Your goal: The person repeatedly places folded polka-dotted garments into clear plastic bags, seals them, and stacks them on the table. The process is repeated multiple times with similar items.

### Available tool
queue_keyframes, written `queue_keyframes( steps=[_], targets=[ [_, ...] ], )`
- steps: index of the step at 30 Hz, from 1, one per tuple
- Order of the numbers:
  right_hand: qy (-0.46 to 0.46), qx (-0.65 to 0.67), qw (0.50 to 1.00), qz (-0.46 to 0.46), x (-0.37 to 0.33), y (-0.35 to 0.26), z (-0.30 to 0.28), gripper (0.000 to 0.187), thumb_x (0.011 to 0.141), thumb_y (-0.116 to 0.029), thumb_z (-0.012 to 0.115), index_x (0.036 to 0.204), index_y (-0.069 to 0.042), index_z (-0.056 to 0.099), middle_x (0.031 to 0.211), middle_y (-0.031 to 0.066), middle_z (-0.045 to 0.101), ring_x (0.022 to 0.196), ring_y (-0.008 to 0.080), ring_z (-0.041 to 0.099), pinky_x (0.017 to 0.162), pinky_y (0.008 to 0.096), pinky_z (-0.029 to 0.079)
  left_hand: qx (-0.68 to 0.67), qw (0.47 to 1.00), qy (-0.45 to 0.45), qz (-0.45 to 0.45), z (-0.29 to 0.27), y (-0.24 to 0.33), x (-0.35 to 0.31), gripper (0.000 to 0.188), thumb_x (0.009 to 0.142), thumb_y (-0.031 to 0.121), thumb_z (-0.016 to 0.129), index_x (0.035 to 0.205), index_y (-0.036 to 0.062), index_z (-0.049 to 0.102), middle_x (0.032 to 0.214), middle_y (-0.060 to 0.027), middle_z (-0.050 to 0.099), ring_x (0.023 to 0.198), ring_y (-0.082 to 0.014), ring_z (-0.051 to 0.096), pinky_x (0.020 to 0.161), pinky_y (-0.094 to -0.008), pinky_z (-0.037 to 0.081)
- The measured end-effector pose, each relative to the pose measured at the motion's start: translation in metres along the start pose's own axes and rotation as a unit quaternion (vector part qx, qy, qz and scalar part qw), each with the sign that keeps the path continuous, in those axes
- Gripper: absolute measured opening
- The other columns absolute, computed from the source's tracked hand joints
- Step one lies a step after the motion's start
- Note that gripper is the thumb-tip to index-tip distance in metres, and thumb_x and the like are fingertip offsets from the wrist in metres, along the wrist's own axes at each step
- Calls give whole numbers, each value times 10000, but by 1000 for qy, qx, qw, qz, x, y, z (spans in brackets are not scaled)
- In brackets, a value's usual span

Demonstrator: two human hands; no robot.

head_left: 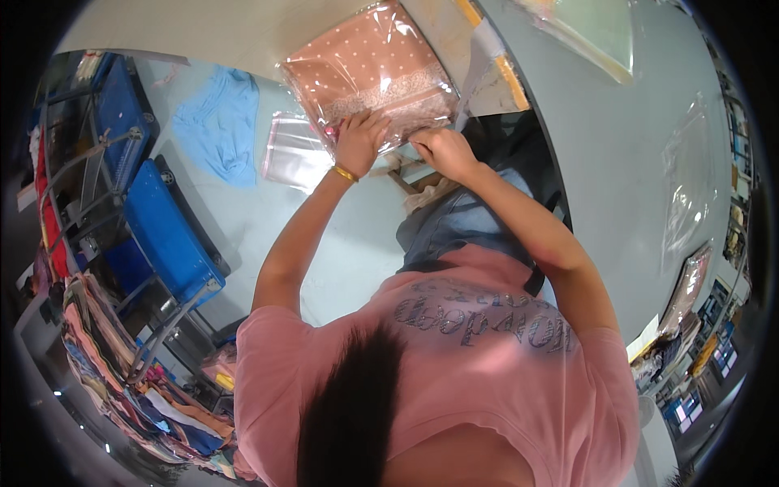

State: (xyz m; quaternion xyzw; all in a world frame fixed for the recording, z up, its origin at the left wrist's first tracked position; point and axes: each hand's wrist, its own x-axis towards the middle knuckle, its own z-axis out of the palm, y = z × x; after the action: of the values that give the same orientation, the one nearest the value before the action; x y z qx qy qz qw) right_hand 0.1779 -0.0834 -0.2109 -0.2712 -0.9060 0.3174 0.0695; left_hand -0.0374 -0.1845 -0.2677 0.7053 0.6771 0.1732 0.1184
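A folded pinkish-brown garment [357, 61] with white polka dots and a lace band lies inside a clear plastic bag [422, 77] at the table's edge. My left hand [363, 144] rests flat on the bag's near side, fingers stretched out. A gold-coloured bracelet circles that wrist. At the bag's near right corner, my right hand [445, 152] is closed, its fingertips pinching the edge of the plastic. Left of my left hand lies a stack of clear plastic sleeves [288, 150]. Farther left a light blue garment [217, 122] is spread on a pale surface.
Blue platforms [166, 235] on a metal frame stand at left, above piled clothes [122, 373]. A grey table [600, 138] on the right bears clear plastic sheets [688, 187] and a wrapped package [688, 284]. A yellow-edged strip [505, 69] lies beyond my right hand.
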Motion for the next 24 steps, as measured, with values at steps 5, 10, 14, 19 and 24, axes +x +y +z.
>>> queue_keyframes(
  steps=[5, 10, 14, 19, 24],
  targets=[
    [17, -45, 999, 4, 23, 19, 23, 404, 835, -245, 758, 1211, -132, 662, 849, 120, 723, 770, 340, 689, 667, 453, 542, -180, 981, 50, -57, -5, -10, 13, 281, 994, 246, 568, 1132, 79, 747, 1147, -135, 712, 1125, -316, 608, 973, -465, 430],
    [0, -66, 998, 15, 34, 27, 22, 446, 803, -286, 787, 1202, -125, 666, 790, 113, 714, 741, 331, 691, 647, 440, 541, -229, 968, 14, -99, -9, -16, 16, 297, 1011, 231, 541, 1099, 29, 740, 1152, -185, 704, 1142, -338, 613, 1010, -427, 448],
    [-37, -96, 995, 8, 37, 27, 20, 449, 797, -334, 795, 1162, -104, 673, 760, 121, 703, 724, 338, 687, 634, 449, 536, -239, 962, -55, -116, -15, -17, 20, 268, 983, 242, 572, 1054, 38, 731, 1086, -162, 710, 1084, -336, 624, 975, -453, 444],
    [-5, -33, 999, -1, 35, 32, 23, 375, 809, -348, 785, 1068, -94, 689, 739, 127, 692, 721, 350, 678, 628, 460, 527, -66, 996, 56, 0, -19, 2, 20, 287, 945, 230, 612, 1171, 62, 669, 1086, -120, 701, 1055, -315, 634, 930, -466, 455],
    [-5, -39, 999, -35, 41, 44, 26, 256, 872, -303, 721, 1024, -100, 691, 740, 131, 690, 734, 354, 680, 632, 467, 528, -43, 998, -24, -32, -27, 3, 25, 273, 937, 201, 614, 1151, 37, 661, 1100, -123, 705, 1061, -315, 640, 911, -474, 472]
  ],
)
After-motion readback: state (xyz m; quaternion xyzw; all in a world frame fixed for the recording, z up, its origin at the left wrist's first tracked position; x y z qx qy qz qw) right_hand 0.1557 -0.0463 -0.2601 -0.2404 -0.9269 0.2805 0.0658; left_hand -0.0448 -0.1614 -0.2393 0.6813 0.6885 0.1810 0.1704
